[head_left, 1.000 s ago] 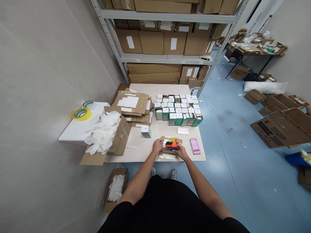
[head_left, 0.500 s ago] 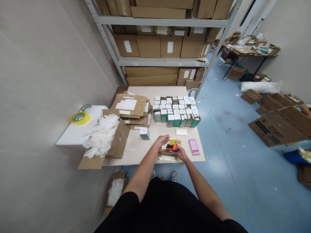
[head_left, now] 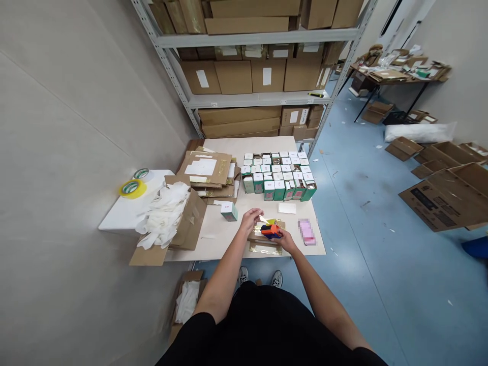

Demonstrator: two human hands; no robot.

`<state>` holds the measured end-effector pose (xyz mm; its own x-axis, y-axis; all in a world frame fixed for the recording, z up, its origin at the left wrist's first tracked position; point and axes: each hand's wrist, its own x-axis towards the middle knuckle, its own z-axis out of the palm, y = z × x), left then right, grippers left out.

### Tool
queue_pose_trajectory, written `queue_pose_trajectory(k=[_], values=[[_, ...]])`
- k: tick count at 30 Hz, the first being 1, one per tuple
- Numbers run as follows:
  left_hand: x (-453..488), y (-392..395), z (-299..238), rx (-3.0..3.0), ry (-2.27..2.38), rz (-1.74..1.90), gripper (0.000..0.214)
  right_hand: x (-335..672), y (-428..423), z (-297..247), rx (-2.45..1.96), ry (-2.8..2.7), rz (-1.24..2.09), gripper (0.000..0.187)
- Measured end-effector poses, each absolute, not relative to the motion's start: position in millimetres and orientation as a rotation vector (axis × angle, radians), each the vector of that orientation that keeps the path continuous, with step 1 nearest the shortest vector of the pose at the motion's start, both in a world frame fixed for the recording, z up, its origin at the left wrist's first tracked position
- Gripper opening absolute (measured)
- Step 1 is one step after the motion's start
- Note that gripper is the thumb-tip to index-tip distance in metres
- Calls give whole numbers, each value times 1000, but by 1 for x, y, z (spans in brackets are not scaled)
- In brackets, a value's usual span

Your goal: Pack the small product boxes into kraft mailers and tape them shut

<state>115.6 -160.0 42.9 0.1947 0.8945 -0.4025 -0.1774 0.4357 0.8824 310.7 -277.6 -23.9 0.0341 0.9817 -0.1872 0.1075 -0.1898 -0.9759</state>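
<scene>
My right hand (head_left: 286, 240) grips an orange and dark blue tape dispenser (head_left: 271, 232) with a yellow roll of tape on it. Left of it, my left hand (head_left: 251, 218) has its fingers pinched together, and a thin shiny strip of tape (head_left: 263, 219) runs from them toward the dispenser. Below both hands a small cardboard box (head_left: 254, 237) lies at the table's front edge, with tape along its near side (head_left: 266, 248). A single green and white carton (head_left: 229, 211) stands to the left of my left hand.
Rows of green and white cartons (head_left: 279, 191) fill the table's back right. Flattened cardboard (head_left: 209, 168) is stacked left, near an open box of white material (head_left: 165, 211). A white card (head_left: 287, 208) and a blurred pink item (head_left: 307, 232) lie right. Shelving (head_left: 259, 99) stands behind.
My left hand has drawn slightly left and closed to a pinch, with a strip of tape now visible at it. The dispenser in my right hand has tilted a little.
</scene>
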Motion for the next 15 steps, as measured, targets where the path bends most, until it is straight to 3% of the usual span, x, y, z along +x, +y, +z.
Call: queue_pose_trajectory(k=[7, 15], values=[[93, -184, 9, 402, 1144, 1093, 47, 325, -257, -1, -1460, -1333, 1312, 50], [87, -205, -20, 272, 1220, 1173, 44, 335, -249, 28, -1625, -1615, 1221, 47]])
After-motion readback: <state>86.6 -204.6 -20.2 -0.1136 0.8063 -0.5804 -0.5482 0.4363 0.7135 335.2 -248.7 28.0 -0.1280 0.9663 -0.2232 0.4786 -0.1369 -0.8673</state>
